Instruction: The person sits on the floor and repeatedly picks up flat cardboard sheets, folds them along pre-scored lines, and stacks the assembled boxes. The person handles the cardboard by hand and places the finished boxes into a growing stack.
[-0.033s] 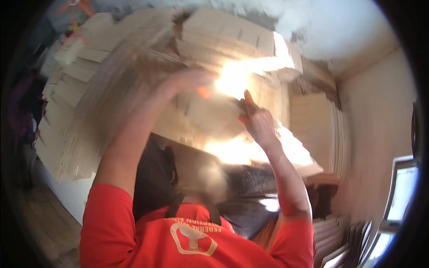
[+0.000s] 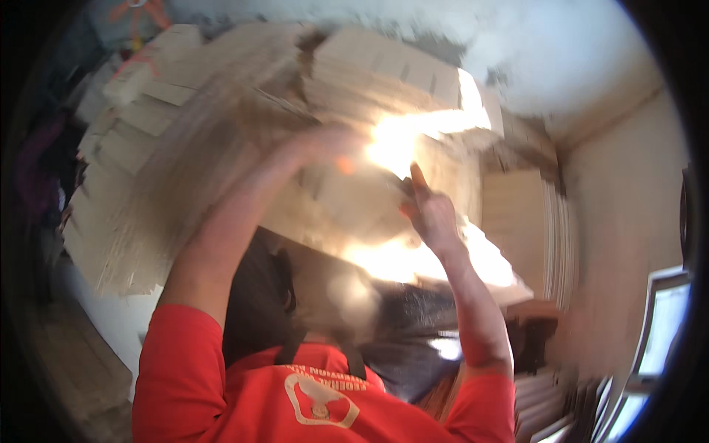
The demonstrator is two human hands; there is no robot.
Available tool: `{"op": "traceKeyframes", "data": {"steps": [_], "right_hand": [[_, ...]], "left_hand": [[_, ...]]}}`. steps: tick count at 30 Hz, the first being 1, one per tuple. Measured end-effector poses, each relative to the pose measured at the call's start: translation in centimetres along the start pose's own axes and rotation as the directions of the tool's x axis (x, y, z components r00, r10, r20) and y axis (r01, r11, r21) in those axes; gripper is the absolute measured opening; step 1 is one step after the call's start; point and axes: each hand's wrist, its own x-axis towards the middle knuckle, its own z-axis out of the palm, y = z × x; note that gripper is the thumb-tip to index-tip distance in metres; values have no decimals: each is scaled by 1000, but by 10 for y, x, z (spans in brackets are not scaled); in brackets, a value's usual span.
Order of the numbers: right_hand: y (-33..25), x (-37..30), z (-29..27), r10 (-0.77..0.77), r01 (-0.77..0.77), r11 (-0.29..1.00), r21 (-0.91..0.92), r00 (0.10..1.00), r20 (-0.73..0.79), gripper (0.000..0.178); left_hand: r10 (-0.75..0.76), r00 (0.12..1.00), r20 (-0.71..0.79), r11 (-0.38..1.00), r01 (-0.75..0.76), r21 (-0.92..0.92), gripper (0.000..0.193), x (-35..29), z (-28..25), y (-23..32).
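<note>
My right hand [image 2: 434,218] is closed around a small dark tool [image 2: 407,186], its index finger stretched along it. What kind of tool it is cannot be made out. Farther left, my left hand [image 2: 336,144] reaches over the cardboard, smeared by motion and partly lost in glare; its fingers do not show clearly. A small orange spot [image 2: 346,165] shows beside it, its kind unclear. Beneath both hands lies a pale brown cardboard sheet [image 2: 347,199], with strong sunlight across its right part.
A large stack of flat cardboard [image 2: 177,177] spreads to the left. Slotted cardboard [image 2: 395,63] is piled at the back. More sheets [image 2: 521,214] stand against the wall at right. Stacked boards [image 2: 535,399] and a window [image 2: 661,325] are at lower right.
The whole scene sits slightly lower and farther right in the picture. My hands show little movement relative to the cardboard; the dark tool stays in my right hand.
</note>
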Motion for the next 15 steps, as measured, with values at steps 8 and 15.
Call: {"op": "traceKeyframes", "data": {"steps": [8, 15], "right_hand": [[-85, -44, -87, 9, -59, 986, -158, 955, -297, 52], [-71, -95, -133, -139, -61, 880, -471, 915, -378, 43]], "left_hand": [[252, 965, -76, 788, -159, 595, 35, -34, -86, 212], [248, 921, -302, 290, 227, 930, 63, -142, -143, 230]]}}
